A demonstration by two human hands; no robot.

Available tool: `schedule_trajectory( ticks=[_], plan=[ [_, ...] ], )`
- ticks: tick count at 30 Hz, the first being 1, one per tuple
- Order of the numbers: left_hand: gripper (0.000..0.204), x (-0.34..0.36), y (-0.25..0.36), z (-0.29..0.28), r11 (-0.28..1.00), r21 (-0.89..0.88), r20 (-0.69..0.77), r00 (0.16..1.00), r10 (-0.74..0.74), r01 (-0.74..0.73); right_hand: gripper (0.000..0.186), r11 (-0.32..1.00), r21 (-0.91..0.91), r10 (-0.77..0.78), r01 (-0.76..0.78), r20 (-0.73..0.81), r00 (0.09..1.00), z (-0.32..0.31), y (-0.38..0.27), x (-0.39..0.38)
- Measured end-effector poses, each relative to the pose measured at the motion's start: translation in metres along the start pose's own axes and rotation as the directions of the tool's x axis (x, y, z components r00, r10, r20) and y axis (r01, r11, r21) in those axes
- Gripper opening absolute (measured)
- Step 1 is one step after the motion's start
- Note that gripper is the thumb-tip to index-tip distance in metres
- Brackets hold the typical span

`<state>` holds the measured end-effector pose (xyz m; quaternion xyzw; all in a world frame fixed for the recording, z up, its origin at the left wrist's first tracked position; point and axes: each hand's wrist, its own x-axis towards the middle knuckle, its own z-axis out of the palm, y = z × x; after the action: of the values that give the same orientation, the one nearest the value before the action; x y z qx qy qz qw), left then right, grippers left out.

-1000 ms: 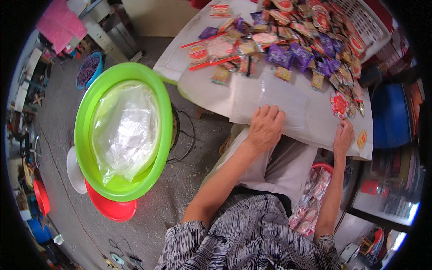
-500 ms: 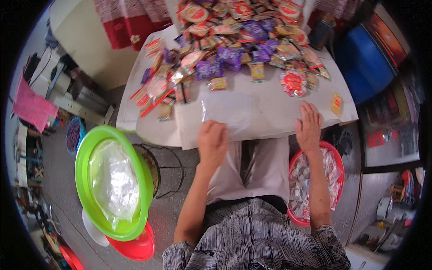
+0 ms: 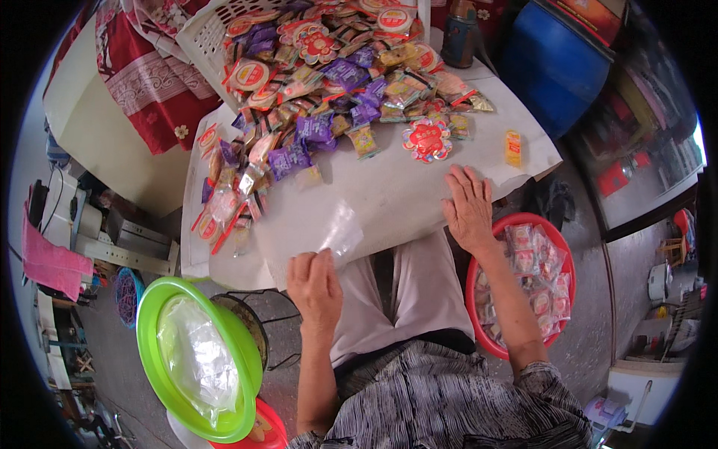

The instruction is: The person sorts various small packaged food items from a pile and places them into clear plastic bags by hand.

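Note:
My left hand pinches the near corner of a clear plastic bag that lies on the white table cover at its near edge. My right hand rests flat, fingers spread, on the cover's right side, holding nothing. Beyond both hands a heap of wrapped snacks in purple, red and yellow packets spreads across the table. A round red ornament packet lies just past my right hand.
A green basin with clear bags in it stands on a red basin at lower left. A red basin of filled packets sits under my right forearm. A white basket holds more snacks. A blue barrel stands at upper right.
The view has swung left to right, so the table now sits higher. My left hand went from lying flat on the sheet to pinching the clear bag's corner. My right hand stays flat.

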<state>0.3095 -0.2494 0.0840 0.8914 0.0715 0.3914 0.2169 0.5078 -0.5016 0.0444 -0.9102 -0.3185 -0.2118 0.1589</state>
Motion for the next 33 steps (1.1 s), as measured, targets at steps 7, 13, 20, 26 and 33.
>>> schedule_trajectory(
  ticks=[7,13,20,26,33],
  plan=[
    [0.014,-0.020,-0.003,0.024,0.995,-0.001,0.176,0.980,-0.095,0.097,0.047,1.000,0.028,0.008,-0.007,-0.041,0.999,-0.002,-0.001,0.002],
    [0.015,-0.010,0.005,0.032,0.993,-0.096,0.186,0.981,-0.054,0.073,0.032,0.947,0.294,0.173,-0.131,-0.123,0.977,-0.002,0.011,0.019],
    [0.014,0.010,0.030,0.056,0.947,-0.310,0.109,0.993,-0.050,0.082,0.033,0.796,0.319,0.535,-0.515,0.029,0.844,0.002,0.016,0.075],
    [0.014,0.011,0.033,0.085,0.983,-0.175,0.108,0.994,-0.028,0.047,0.029,0.793,0.229,0.556,-0.565,0.105,0.824,0.012,0.026,0.094],
    [0.016,0.018,0.038,0.085,0.993,-0.107,0.204,0.979,-0.024,0.047,0.018,0.568,0.702,0.528,-0.430,0.090,0.845,0.015,0.032,0.067]
  ],
)
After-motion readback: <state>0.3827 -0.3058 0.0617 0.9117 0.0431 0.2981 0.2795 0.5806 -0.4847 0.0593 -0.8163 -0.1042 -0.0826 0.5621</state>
